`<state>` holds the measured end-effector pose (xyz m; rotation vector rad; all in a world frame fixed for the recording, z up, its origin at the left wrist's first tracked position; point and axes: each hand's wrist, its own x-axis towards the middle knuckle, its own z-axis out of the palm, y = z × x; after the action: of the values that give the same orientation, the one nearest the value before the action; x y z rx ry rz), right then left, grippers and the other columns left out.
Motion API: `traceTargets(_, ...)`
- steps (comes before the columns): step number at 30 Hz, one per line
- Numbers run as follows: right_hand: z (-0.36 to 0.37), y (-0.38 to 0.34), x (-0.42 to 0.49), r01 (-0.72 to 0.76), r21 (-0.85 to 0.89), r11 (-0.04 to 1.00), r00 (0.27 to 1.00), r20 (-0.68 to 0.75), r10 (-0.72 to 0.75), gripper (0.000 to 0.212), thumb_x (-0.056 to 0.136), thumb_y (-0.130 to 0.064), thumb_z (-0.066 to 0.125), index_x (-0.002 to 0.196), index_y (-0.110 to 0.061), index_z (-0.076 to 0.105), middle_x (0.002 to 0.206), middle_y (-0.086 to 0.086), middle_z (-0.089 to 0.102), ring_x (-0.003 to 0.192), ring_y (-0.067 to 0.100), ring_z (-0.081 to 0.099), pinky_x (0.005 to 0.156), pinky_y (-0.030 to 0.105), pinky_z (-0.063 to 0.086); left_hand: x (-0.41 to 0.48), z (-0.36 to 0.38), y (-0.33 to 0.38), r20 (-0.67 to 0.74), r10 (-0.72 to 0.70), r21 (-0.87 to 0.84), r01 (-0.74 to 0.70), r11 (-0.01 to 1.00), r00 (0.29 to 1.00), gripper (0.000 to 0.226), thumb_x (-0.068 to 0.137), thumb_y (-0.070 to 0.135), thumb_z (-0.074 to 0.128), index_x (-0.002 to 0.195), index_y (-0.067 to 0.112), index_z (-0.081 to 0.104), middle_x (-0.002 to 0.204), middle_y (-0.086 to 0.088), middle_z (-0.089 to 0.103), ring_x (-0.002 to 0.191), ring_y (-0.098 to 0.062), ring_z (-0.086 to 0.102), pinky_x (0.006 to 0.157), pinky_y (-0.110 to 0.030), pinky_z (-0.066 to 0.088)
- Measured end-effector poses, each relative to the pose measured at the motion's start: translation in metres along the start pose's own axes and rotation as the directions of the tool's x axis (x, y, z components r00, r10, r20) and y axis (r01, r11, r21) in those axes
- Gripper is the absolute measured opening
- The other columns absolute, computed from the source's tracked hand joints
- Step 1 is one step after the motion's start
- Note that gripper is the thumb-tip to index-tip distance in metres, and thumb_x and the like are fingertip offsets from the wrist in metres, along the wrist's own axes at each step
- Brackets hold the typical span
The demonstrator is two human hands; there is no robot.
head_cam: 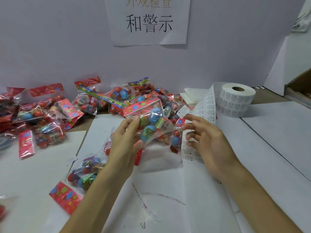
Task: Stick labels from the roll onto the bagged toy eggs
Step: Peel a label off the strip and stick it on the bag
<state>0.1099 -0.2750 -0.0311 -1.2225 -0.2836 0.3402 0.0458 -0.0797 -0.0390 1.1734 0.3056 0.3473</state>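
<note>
A heap of clear bags of coloured toy eggs [50,115] lies on the white tabletop [277,140]. The left hand [124,145] curls its fingers [134,122] round one raised clear egg bag [152,126]. The right hand [208,140], fingers loosely spread, carries a small white label [183,111] on its index fingertip beside that bag. The white label roll [235,101] stands far right.

Wall sign [148,22] cropped above; roll [235,101] print unreadable.
</note>
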Motion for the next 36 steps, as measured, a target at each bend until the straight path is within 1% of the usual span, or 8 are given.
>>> traceTargets(4, 0.003, 0.000, -0.002, -0.094, 0.185, 0.978, 0.991, 0.113, 0.074, 0.031, 0.082, -0.029, 0.059, 0.101, -0.012, 0.077, 0.063, 0.006, 0.050, 0.050, 0.014, 0.037, 0.052, 0.026, 0.032, -0.004, 0.003, 0.001, 0.050, 0.007, -0.100, -0.002, 0.995, 0.999, 0.021, 0.105, 0.033, 0.051, 0.114, 0.015, 0.054, 0.109, -0.007, 0.079, 0.100, -0.028, 0.077, 0.075, -0.041, 0.066)
traceTargets(6, 0.006, 0.003, -0.003, -0.141, 0.210, 0.968, 0.981, 0.163, 0.107, 0.035, 0.080, -0.028, 0.060, 0.104, -0.010, 0.078, 0.059, 0.005, 0.046, 0.048, 0.013, 0.032, 0.049, 0.026, 0.030, -0.005, 0.004, 0.000, 0.065, 0.000, -0.123, 0.008, 0.992, 0.998, 0.024, 0.102, 0.035, 0.053, 0.117, 0.016, 0.052, 0.112, -0.008, 0.078, 0.101, -0.029, 0.076, 0.079, -0.042, 0.065)
traceTargets(10, 0.013, 0.008, -0.003, -0.226, 0.226, 0.948, 0.958, 0.227, 0.174, 0.040, 0.078, -0.027, 0.060, 0.109, -0.009, 0.078, 0.057, 0.002, 0.043, 0.048, 0.011, 0.030, 0.046, 0.023, 0.029, -0.005, 0.006, 0.000, 0.069, -0.003, -0.133, 0.012, 0.991, 0.998, 0.055, 0.091, 0.036, 0.067, 0.138, 0.012, 0.052, 0.122, -0.014, 0.074, 0.109, -0.033, 0.074, 0.087, -0.041, 0.063)
traceTargets(15, 0.018, 0.011, -0.006, -0.281, 0.205, 0.938, 0.938, 0.264, 0.223, 0.038, 0.082, -0.027, 0.057, 0.109, -0.010, 0.078, 0.058, 0.002, 0.043, 0.048, 0.011, 0.027, 0.045, 0.023, 0.035, -0.004, 0.008, -0.003, 0.076, -0.011, -0.131, 0.021, 0.991, 0.997, 0.058, 0.087, 0.041, 0.067, 0.135, 0.008, 0.062, 0.124, -0.013, 0.074, 0.115, -0.029, 0.071, 0.088, -0.033, 0.061)
traceTargets(19, 0.021, 0.013, -0.007, -0.302, 0.216, 0.929, 0.932, 0.271, 0.240, 0.036, 0.085, -0.027, 0.057, 0.108, -0.010, 0.078, 0.058, 0.003, 0.043, 0.047, 0.011, 0.028, 0.045, 0.023, 0.032, -0.002, 0.009, -0.005, 0.091, -0.047, -0.166, 0.061, 0.984, 0.995, 0.060, 0.087, 0.033, 0.075, 0.138, 0.007, 0.058, 0.130, -0.017, 0.070, 0.120, -0.030, 0.069, 0.102, -0.042, 0.054)
traceTargets(24, 0.022, 0.015, -0.008, -0.304, 0.208, 0.930, 0.928, 0.285, 0.240, 0.035, 0.086, -0.027, 0.056, 0.106, -0.012, 0.080, 0.059, 0.003, 0.043, 0.049, 0.012, 0.028, 0.047, 0.023, 0.031, -0.002, 0.005, -0.008, 0.098, -0.087, -0.156, 0.102, 0.983, 0.991, 0.059, 0.080, 0.022, 0.076, 0.135, 0.010, 0.060, 0.120, -0.012, 0.075, 0.107, -0.029, 0.075, 0.081, -0.033, 0.062)
traceTargets(28, 0.022, 0.016, -0.007, -0.309, 0.220, 0.925, 0.925, 0.294, 0.239, 0.036, 0.085, -0.027, 0.057, 0.107, -0.010, 0.079, 0.060, 0.003, 0.044, 0.049, 0.011, 0.030, 0.047, 0.024, 0.033, -0.003, 0.006, -0.005, 0.081, -0.108, -0.160, 0.119, 0.980, 0.991, 0.059, 0.080, 0.022, 0.076, 0.135, 0.010, 0.060, 0.119, -0.013, 0.075, 0.105, -0.032, 0.075, 0.081, -0.039, 0.064)
traceTargets(36, 0.020, 0.016, -0.007, -0.327, 0.240, 0.914, 0.918, 0.311, 0.247, 0.038, 0.085, -0.027, 0.057, 0.112, -0.009, 0.078, 0.060, 0.002, 0.044, 0.049, 0.012, 0.030, 0.048, 0.024, 0.034, -0.005, 0.007, -0.005, 0.109, -0.063, -0.146, 0.079, 0.986, 0.992, 0.056, 0.081, 0.019, 0.074, 0.135, 0.011, 0.060, 0.120, -0.011, 0.075, 0.106, -0.027, 0.075, 0.079, -0.034, 0.063)
